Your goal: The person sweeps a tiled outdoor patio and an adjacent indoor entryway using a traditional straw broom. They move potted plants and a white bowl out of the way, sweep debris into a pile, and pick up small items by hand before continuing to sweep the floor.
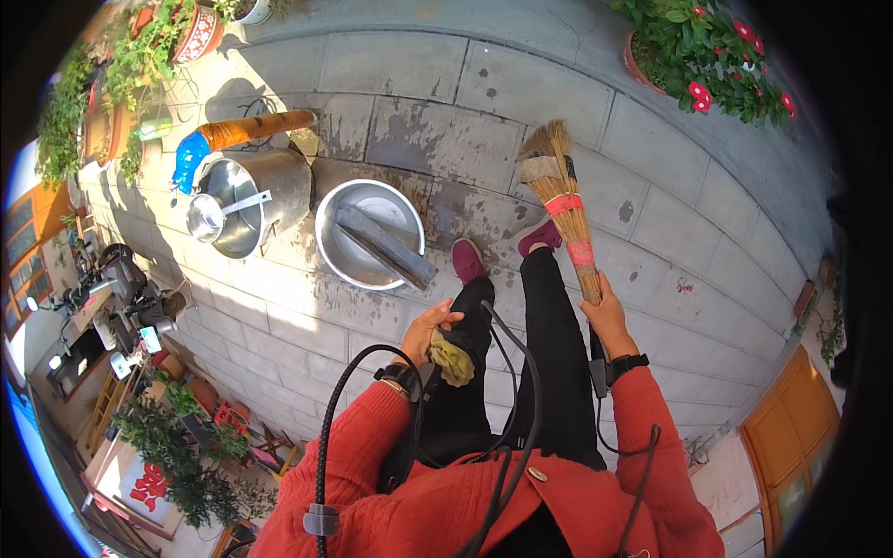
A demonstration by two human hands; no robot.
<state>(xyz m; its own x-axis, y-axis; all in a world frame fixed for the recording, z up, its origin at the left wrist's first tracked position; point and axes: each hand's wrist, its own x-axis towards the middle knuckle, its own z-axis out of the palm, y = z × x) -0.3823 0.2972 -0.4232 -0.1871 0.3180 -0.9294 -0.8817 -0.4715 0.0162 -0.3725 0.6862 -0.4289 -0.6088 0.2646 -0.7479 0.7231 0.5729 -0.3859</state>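
My right hand (608, 317) grips the handle end of a straw hand broom (568, 202) bound with red bands, its bristles pointing away from me. A crumpled yellow-green cloth (452, 358) is held at the palm of my left hand (429, 331), over my left leg. Beyond that hand, a round metal basin (326, 258) stands on the paving with a long grey board-like piece (387, 247) resting across its rim. Beside the basin is a large metal pot (286, 188), with a metal ladle (206, 217) at its mouth. An orange and blue wrapped pipe (251, 130) lies along the pot.
Potted plants (199, 35) line the far left, and a pot of red flowers (645, 63) stands at the upper right. A motorcycle (129, 300) is parked at left. Black cables (324, 432) hang around my arms. Wet patches mark the paving (418, 132).
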